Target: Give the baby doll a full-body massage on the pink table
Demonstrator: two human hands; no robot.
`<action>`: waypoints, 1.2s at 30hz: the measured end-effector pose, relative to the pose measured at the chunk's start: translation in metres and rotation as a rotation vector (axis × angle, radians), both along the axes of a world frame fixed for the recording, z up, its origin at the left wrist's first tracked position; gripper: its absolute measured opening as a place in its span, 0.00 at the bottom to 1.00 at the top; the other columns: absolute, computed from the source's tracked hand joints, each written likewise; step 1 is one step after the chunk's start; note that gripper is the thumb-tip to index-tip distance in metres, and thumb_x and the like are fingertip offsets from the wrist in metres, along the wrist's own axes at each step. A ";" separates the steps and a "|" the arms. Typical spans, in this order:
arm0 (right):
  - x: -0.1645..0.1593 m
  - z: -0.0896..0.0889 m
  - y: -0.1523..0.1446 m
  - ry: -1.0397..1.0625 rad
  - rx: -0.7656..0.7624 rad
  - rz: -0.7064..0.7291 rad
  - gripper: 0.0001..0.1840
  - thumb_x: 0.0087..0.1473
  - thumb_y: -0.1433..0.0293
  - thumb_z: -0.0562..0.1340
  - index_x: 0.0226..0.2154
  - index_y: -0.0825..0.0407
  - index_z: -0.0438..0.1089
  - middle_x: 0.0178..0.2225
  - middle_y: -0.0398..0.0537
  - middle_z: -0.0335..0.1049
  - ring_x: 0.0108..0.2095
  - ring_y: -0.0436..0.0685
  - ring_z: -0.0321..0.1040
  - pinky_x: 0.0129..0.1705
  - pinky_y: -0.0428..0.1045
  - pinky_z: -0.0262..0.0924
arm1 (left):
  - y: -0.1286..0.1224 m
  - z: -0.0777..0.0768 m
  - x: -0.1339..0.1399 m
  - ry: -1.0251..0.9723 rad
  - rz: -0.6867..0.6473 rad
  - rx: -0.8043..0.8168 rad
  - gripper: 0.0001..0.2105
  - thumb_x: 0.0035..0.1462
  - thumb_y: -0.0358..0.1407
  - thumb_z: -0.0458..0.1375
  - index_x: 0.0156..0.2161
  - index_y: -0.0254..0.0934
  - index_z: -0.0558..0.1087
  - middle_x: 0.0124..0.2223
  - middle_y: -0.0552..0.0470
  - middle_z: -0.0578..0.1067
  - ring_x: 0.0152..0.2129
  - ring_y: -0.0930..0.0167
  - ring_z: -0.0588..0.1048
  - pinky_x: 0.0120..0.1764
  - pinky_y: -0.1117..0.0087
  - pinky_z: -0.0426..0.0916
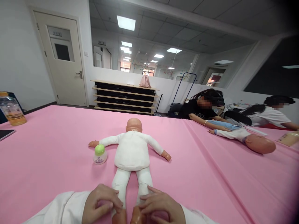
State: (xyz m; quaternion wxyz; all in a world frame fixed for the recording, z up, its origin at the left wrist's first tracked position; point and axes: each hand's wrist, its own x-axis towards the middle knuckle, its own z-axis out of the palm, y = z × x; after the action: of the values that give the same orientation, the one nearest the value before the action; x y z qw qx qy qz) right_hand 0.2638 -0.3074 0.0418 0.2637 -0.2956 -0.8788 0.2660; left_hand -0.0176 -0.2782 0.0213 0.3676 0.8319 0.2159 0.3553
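A baby doll (132, 151) with a white cloth body lies stretched out on the pink cloth, its feet toward me and its arms spread. No facial features show on its head. My left hand (101, 202) rests its fingertips on the doll's lower leg at the left, thumb apart from the fingers. Over the other lower leg lies my right hand (161, 205), fingers loosely spread and touching the leg near the foot. A small round jar with a green lid (100, 154) stands beside the doll's arm on the left.
A bottle of amber liquid (11, 109) and a dark flat device (7, 133) are at the left edge. On the right, a person in black (198, 109) handles another doll (260, 143); another person in white (266, 113) sits beyond. A pale bottle (288, 138) lies at far right.
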 end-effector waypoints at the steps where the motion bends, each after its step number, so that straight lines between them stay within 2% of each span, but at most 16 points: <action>1: -0.001 0.006 0.005 0.017 -0.015 -0.014 0.15 0.55 0.68 0.53 0.45 0.43 0.66 0.41 0.45 0.72 0.46 0.54 0.65 0.56 0.55 0.52 | 0.004 0.006 0.001 -0.043 0.000 -0.038 0.13 0.59 0.37 0.46 0.35 0.40 0.74 0.29 0.53 0.77 0.29 0.72 0.75 0.40 0.70 0.68; 3: -0.006 0.012 0.019 0.026 -0.025 -0.035 0.14 0.55 0.67 0.52 0.43 0.46 0.67 0.39 0.46 0.73 0.43 0.54 0.68 0.53 0.52 0.56 | 0.014 0.013 0.007 -0.096 0.016 -0.063 0.15 0.59 0.38 0.45 0.32 0.37 0.73 0.25 0.51 0.76 0.23 0.73 0.74 0.32 0.72 0.68; 5: -0.012 0.008 0.037 0.004 0.004 -0.027 0.15 0.56 0.66 0.51 0.43 0.47 0.68 0.40 0.47 0.72 0.42 0.54 0.67 0.52 0.52 0.56 | 0.026 0.012 0.014 -0.099 0.053 -0.031 0.17 0.59 0.39 0.44 0.31 0.36 0.73 0.26 0.49 0.75 0.25 0.72 0.73 0.32 0.72 0.68; 7: -0.019 -0.002 0.051 -0.051 0.076 -0.038 0.16 0.56 0.66 0.49 0.44 0.49 0.67 0.43 0.49 0.70 0.45 0.55 0.65 0.52 0.54 0.55 | 0.036 0.001 0.021 -0.047 0.123 0.032 0.16 0.59 0.40 0.44 0.35 0.36 0.73 0.33 0.47 0.76 0.33 0.70 0.73 0.39 0.69 0.67; 10: -0.024 -0.019 0.060 -0.163 0.225 -0.083 0.19 0.56 0.67 0.48 0.48 0.51 0.64 0.50 0.53 0.63 0.52 0.58 0.58 0.53 0.58 0.53 | 0.042 -0.022 0.026 0.104 0.258 0.137 0.16 0.59 0.41 0.46 0.48 0.41 0.68 0.49 0.48 0.71 0.49 0.67 0.66 0.52 0.62 0.58; 12: -0.024 -0.025 0.055 -0.223 0.274 -0.064 0.19 0.56 0.66 0.49 0.49 0.49 0.63 0.52 0.52 0.61 0.55 0.60 0.53 0.55 0.61 0.47 | 0.037 -0.034 0.023 0.195 0.263 0.205 0.18 0.59 0.42 0.45 0.53 0.46 0.64 0.55 0.51 0.65 0.53 0.66 0.61 0.56 0.58 0.52; 14: -0.021 -0.026 0.044 -0.256 0.268 -0.004 0.20 0.55 0.64 0.50 0.49 0.47 0.63 0.52 0.49 0.62 0.56 0.60 0.50 0.58 0.64 0.38 | 0.026 -0.039 0.017 0.232 0.195 0.263 0.17 0.58 0.42 0.45 0.53 0.49 0.63 0.57 0.53 0.63 0.55 0.64 0.58 0.56 0.54 0.48; 16: -0.018 -0.023 0.032 -0.254 0.225 0.066 0.20 0.55 0.62 0.51 0.50 0.45 0.61 0.50 0.47 0.64 0.56 0.58 0.51 0.60 0.62 0.28 | 0.012 -0.036 0.008 0.201 0.123 0.271 0.16 0.57 0.42 0.47 0.51 0.50 0.65 0.54 0.53 0.66 0.55 0.64 0.59 0.57 0.53 0.47; 18: -0.016 -0.017 0.023 -0.205 0.163 0.133 0.19 0.55 0.62 0.51 0.50 0.44 0.61 0.47 0.45 0.68 0.53 0.55 0.57 0.61 0.58 0.25 | 0.001 -0.028 0.000 0.127 0.069 0.198 0.13 0.56 0.41 0.49 0.46 0.49 0.70 0.48 0.53 0.72 0.51 0.65 0.64 0.56 0.55 0.50; 21: -0.014 -0.007 0.022 -0.078 0.066 0.170 0.17 0.57 0.62 0.49 0.46 0.44 0.65 0.39 0.44 0.73 0.43 0.51 0.67 0.58 0.51 0.42 | 0.000 -0.014 -0.006 0.013 0.031 -0.016 0.12 0.57 0.40 0.49 0.35 0.44 0.74 0.33 0.51 0.78 0.38 0.68 0.74 0.54 0.59 0.57; 23: -0.014 -0.005 0.028 -0.031 0.038 0.106 0.16 0.57 0.64 0.48 0.44 0.45 0.66 0.37 0.44 0.73 0.39 0.50 0.68 0.54 0.49 0.51 | 0.009 -0.008 -0.004 -0.042 0.047 -0.118 0.14 0.58 0.39 0.47 0.32 0.40 0.74 0.26 0.52 0.77 0.29 0.71 0.75 0.50 0.62 0.62; 24: -0.015 -0.005 0.033 -0.033 0.040 0.055 0.16 0.57 0.64 0.49 0.44 0.46 0.66 0.38 0.45 0.73 0.40 0.51 0.68 0.53 0.49 0.53 | 0.016 -0.008 -0.002 -0.052 0.076 -0.126 0.14 0.58 0.39 0.46 0.32 0.39 0.74 0.26 0.52 0.77 0.29 0.71 0.75 0.48 0.63 0.64; 26: -0.017 -0.010 0.043 -0.082 0.077 -0.044 0.17 0.57 0.64 0.49 0.46 0.48 0.65 0.44 0.48 0.70 0.46 0.54 0.64 0.54 0.53 0.51 | 0.028 -0.010 0.006 -0.018 0.159 -0.059 0.14 0.58 0.39 0.46 0.34 0.38 0.73 0.33 0.50 0.77 0.37 0.69 0.74 0.48 0.64 0.64; 29: -0.021 -0.021 0.051 -0.185 0.193 -0.115 0.18 0.57 0.64 0.47 0.48 0.48 0.63 0.50 0.50 0.63 0.53 0.57 0.57 0.56 0.58 0.46 | 0.037 -0.021 0.015 0.128 0.263 0.119 0.15 0.58 0.41 0.47 0.47 0.42 0.69 0.51 0.50 0.70 0.52 0.66 0.63 0.54 0.60 0.56; 32: -0.020 -0.028 0.048 -0.258 0.288 -0.088 0.19 0.58 0.63 0.46 0.49 0.47 0.62 0.53 0.50 0.59 0.56 0.58 0.51 0.57 0.62 0.44 | 0.030 -0.031 0.016 0.259 0.229 0.274 0.18 0.59 0.41 0.45 0.54 0.47 0.60 0.58 0.53 0.61 0.56 0.66 0.56 0.57 0.56 0.48; 36: -0.014 -0.029 0.038 -0.312 0.315 0.000 0.20 0.55 0.61 0.50 0.50 0.47 0.60 0.54 0.48 0.58 0.59 0.60 0.45 0.58 0.65 0.36 | 0.013 -0.033 0.004 0.302 0.111 0.375 0.18 0.60 0.41 0.44 0.55 0.48 0.60 0.57 0.54 0.63 0.57 0.66 0.55 0.57 0.55 0.46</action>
State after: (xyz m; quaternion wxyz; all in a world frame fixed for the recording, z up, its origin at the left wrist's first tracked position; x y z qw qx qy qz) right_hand 0.2501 -0.2692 0.0127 0.1673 -0.2886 -0.9396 0.0765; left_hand -0.0133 -0.2648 -0.0114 0.1504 0.9161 0.2438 0.2804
